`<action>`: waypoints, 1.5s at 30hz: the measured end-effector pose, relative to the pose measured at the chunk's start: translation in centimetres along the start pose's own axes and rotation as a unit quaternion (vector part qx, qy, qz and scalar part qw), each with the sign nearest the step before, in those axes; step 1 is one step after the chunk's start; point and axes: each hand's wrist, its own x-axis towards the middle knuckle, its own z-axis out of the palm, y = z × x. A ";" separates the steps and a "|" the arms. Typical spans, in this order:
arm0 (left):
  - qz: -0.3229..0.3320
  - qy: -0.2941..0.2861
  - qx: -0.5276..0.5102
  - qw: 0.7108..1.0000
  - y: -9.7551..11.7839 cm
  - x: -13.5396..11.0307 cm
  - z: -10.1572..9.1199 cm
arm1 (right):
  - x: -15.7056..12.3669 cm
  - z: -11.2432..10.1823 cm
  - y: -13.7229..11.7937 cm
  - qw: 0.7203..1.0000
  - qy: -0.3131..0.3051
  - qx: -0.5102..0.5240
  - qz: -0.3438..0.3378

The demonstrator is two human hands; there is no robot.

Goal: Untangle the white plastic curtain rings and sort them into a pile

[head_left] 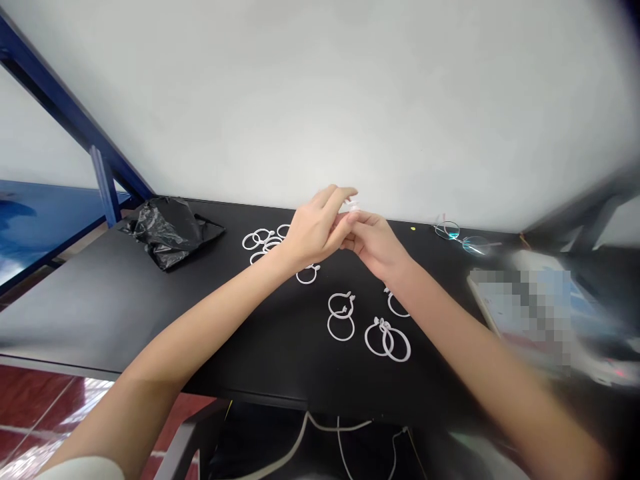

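My left hand (317, 227) and my right hand (375, 240) meet above the back of the black table (225, 333). Between their fingertips a small white plastic piece (355, 205) shows, mostly hidden by the fingers. Both hands are closed around it, the left with its index finger raised over the top. White plastic rings with small knobbed ends lie below: a group (261, 235) by my left wrist, a single ring (307, 274), an overlapping pair (341, 327) and another overlapping cluster (387, 340) nearer the front. One more ring (399, 305) is partly covered by my right forearm.
A crumpled black plastic bag (170, 230) lies at the left. Eyeglasses (460, 237) rest against the wall at the right, with a blurred, pixelated flat item (525, 313) in front of them. White cables (300, 433) hang below the table edge beside a chair armrest (187, 440).
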 end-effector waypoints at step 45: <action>-0.034 0.013 -0.111 0.993 1.7 0.4 -0.8 | -2.4 1.3 0.3 0.844 0.141 -0.336 -0.394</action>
